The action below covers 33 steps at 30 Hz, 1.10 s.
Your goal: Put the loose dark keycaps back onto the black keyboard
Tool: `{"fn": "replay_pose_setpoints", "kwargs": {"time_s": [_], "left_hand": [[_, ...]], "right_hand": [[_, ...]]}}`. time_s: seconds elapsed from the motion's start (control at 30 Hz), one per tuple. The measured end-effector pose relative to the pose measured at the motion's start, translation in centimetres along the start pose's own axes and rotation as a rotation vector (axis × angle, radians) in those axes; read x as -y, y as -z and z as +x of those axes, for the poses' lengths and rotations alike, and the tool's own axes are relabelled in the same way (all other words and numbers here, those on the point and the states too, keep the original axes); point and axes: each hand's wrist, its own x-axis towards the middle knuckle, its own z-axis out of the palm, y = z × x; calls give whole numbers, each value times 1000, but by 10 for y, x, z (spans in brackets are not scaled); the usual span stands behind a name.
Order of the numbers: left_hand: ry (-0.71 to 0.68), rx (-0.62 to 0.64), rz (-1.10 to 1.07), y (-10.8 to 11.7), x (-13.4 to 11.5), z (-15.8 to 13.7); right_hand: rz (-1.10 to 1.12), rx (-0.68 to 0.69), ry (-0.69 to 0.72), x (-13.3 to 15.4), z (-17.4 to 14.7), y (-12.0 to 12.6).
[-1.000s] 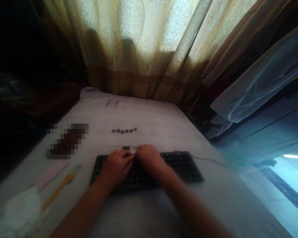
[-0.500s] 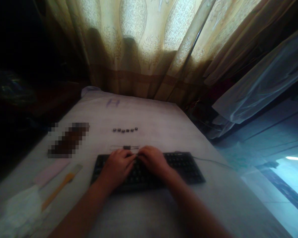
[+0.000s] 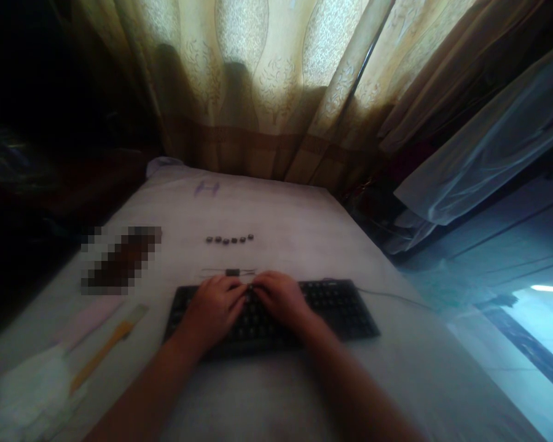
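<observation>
A black keyboard [image 3: 336, 307] lies before me, partly covered by my hands and forearms. My left hand [image 3: 216, 307] rests over its left half, fingers bent and pressed together. From the other side my right hand [image 3: 281, 298] reaches in, also with closed fingers. Their fingertips meet at the top rows around a small dark keycap [image 3: 251, 286]; it is mostly hidden, and whether it sits on the board cannot be told. Just behind the keyboard lies a thin wire tool with a dark middle [image 3: 233, 272]. Beyond it, several loose dark keycaps [image 3: 226, 241] form a row.
A brush with a yellow handle [image 3: 102, 357], a pink strip [image 3: 90, 320] and a crumpled white cloth or bag [image 3: 32, 383] lie at left, near a pixelated brown item [image 3: 120, 261]. The keyboard cable [image 3: 396, 295] runs right across the white-covered table [image 3: 276, 212]. Curtains [image 3: 276, 86] hang behind.
The view has shifted slightly, so the table things appear a little further left and up. Both hands keep nearly the same place on the keyboard, fingertips still together.
</observation>
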Motion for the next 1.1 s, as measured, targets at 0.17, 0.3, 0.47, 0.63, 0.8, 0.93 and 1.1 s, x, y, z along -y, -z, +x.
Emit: {"fn": "replay_pose_setpoints", "kwargs": {"time_s": [0.17, 0.3, 0.47, 0.63, 0.8, 0.93, 1.1], "left_hand": [[31, 31, -10, 1, -1, 0], [29, 42, -1, 1, 0, 0], [16, 53, 7, 1, 0, 1], [24, 51, -14, 1, 1, 0], [7, 32, -1, 0, 1, 0], [0, 37, 9, 0, 1, 0], [-8, 40, 24, 1, -1, 0]], "right_hand": [[-118, 74, 0, 7, 3, 7], [-280, 165, 36, 15, 9, 13], [-347, 220, 41, 18, 13, 15], [-200, 123, -14, 11, 7, 9], [-34, 13, -35, 4, 1, -4], [33, -22, -27, 1, 0, -5], [32, -13, -34, -2, -2, -5]]}}
